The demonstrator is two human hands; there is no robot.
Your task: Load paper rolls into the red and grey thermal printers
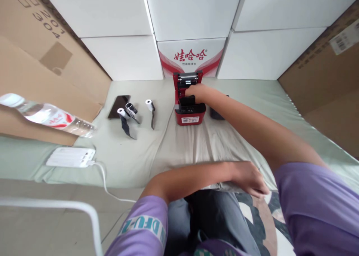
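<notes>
A red and black label printer [190, 117] stands on the cloth with its lid [188, 77] raised and tipped back. My right hand [198, 92] reaches into the opened printer from the right, its fingers curled down inside. A black strip [187, 100] shows just below these fingers; whatever they hold is hidden. Close to my body, my left hand [249, 179] rests at the cloth's front edge, loosely closed with nothing visible in it. Left of the printer lie small rolls of black ribbon: one alone [150, 105], and two together, a white-cored roll [123, 113] and another roll [131, 108].
A dark phone [114, 110] lies behind the paired rolls. A black object [216, 113] sits partly under my right forearm. At left are a water bottle [53, 115] and a white power bank [71, 158] with a cable. White boxes [190, 57] and cardboard [328, 76] enclose the surface.
</notes>
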